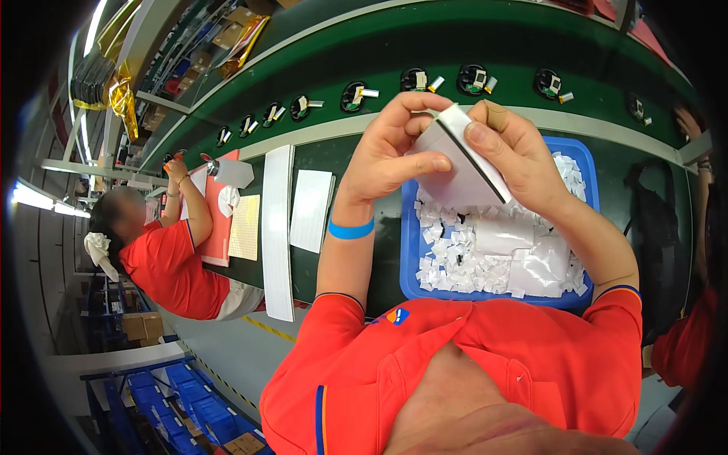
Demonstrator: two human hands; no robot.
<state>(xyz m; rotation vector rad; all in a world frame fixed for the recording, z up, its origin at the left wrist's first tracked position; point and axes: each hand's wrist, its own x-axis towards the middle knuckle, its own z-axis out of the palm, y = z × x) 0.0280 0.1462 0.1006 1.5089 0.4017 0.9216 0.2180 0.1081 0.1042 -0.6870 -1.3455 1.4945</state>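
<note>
Over the blue tray (409, 262), both hands hold a white folded sheet (458, 180) with a dark strip along its edge. My left hand (398, 148) is closed on its left side, thumb lying flat on the face. My right hand (519, 152) pinches the upper right part between thumb and fingers. Whether the sheet is one piece or several layers, I cannot tell. Many small white paper-like pieces (455, 265) fill the tray, a few black bits among them. Larger white sheets (540, 271) lie on top of those pieces. A blue band circles my left wrist.
Beyond my hands, a green conveyor belt (425, 53) carries round black units (353, 97) with attached silver cylinders. White strip sheets (278, 227) and a white stack (311, 208) lie left. Another person in red (171, 265) works farther left; a black bag (658, 227) sits at right.
</note>
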